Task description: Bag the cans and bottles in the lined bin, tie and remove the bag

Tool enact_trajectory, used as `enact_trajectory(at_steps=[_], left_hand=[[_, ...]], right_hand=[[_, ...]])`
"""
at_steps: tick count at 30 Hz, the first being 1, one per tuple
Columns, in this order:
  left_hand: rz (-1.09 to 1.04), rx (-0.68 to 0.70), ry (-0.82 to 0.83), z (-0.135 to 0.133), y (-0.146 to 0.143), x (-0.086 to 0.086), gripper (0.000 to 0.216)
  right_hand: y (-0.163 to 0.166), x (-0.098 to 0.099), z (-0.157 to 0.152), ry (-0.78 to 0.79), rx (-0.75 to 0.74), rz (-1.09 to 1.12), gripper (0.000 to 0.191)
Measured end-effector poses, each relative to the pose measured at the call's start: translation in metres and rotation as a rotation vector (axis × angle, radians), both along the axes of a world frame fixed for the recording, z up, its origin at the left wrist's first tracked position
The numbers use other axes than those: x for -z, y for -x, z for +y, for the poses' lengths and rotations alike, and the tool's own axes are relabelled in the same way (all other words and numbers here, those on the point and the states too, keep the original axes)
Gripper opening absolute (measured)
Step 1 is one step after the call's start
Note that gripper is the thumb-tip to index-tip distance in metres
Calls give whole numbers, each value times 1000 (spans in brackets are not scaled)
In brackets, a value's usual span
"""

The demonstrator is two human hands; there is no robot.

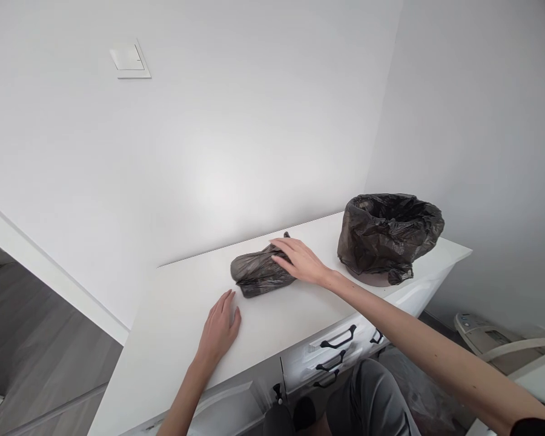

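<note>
A flattened bundle of dark, thin plastic bag (258, 275) lies on the white top of a dresser (177, 327). Over its right end rests my right hand (302, 259), fingers stretched out and apart, touching the plastic without visibly gripping it. My left hand (220, 321) lies palm down on the dresser top, just left of the bundle and in front of it; its fingers are extended and it holds nothing. To the right stands a bin (376, 279) lined with a dark plastic bag (386, 242) that is folded over the rim. The bin's inside is mostly hidden.
White walls meet behind the dresser, and a light switch (129, 60) is on the left one. Black drawer handles (330, 361) stick out at the front, close to my knees. A beige appliance (485, 339) stands on the floor at the right.
</note>
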State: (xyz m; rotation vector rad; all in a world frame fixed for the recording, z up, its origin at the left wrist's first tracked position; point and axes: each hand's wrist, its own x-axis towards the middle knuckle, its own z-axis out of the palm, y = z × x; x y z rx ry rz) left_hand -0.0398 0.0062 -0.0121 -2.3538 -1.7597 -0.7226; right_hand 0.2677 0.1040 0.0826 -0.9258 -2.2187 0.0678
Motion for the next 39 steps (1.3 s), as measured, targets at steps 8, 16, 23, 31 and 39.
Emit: enact_trajectory(at_steps=[8,16,23,31,39], left_hand=[[-63,-65,-164,-10,-12,-19,21],[-7,4,-163,-7,-10,-17,28],[-145,4,-378,-18,-25,-33,30],[54,296,-337,-31,-86,-70,33],[189,271,-242,-14,-90,-63,38]], right_hand=[[-33,62,-2,356,197,251,42],[-16,71,-84,352,-49,304,32],[-19,92,-85,238,182,513,37],[-6,77,-72,255,148,331,45],[-18,62,-102,285,145,250,18]])
